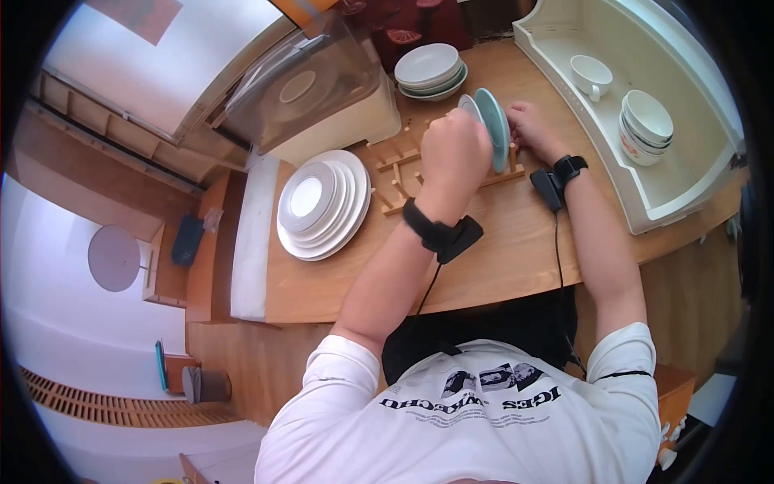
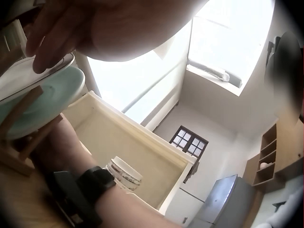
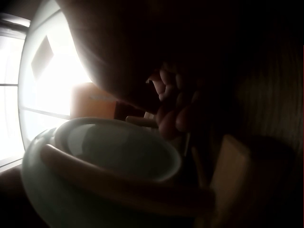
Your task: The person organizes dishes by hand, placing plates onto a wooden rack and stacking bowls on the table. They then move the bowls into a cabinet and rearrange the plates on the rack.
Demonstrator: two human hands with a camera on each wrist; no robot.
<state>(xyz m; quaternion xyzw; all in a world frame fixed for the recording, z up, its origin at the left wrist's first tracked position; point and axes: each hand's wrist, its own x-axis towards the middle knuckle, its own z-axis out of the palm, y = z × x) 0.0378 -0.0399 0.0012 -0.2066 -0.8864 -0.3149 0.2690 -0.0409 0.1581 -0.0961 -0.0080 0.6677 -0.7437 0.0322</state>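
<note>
In the head view my left hand [image 1: 457, 157] grips a white plate [image 1: 469, 105] by its upper rim, over the wooden dish rack [image 1: 399, 187]. The left wrist view shows its fingers lying over that white plate [image 2: 21, 76]. Next to it a pale green plate [image 1: 492, 129] stands upright between the rack's pegs. On the green plate's other side my right hand [image 1: 534, 133] is close to the rack's right end, its fingertips partly hidden. The right wrist view is dark, with a peg [image 3: 118, 183] crossing the green plate's underside [image 3: 114, 147].
Left of the rack lies a stack of white plates [image 1: 351, 206]. Several bowls [image 1: 427, 66] are stacked behind it, beside a lidded plastic box [image 1: 322, 81]. A cream tray [image 1: 637, 194] at the right holds a white cup [image 1: 591, 74] and stacked bowls [image 1: 647, 117].
</note>
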